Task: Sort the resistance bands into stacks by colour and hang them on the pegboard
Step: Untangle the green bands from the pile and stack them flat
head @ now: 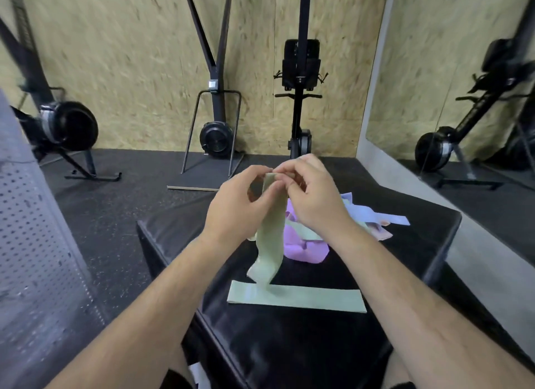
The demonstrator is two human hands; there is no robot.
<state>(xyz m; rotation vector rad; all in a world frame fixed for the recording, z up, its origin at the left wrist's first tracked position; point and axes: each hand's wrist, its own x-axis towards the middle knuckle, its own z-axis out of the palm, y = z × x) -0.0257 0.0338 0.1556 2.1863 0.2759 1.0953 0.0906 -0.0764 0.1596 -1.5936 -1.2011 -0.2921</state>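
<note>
A pale green resistance band [272, 232] hangs down from both hands over a black padded box [304, 345]. My left hand [237, 203] and my right hand [312, 197] pinch its top end together, fingers touching. Its lower end touches a second green band [307, 300] lying flat across the box. Behind the hands lies a loose heap with a purple band [301, 249], light blue bands [376, 214] and a pink band [382, 232]. A grey pegboard [31, 238] leans at the left edge, with no band visible on it.
Black rubber flooring [115, 214] surrounds the box. Rowing and ski machines [217, 139] stand against the chipboard wall behind. A mirror [463, 99] lines the right wall, with a grey ledge below it.
</note>
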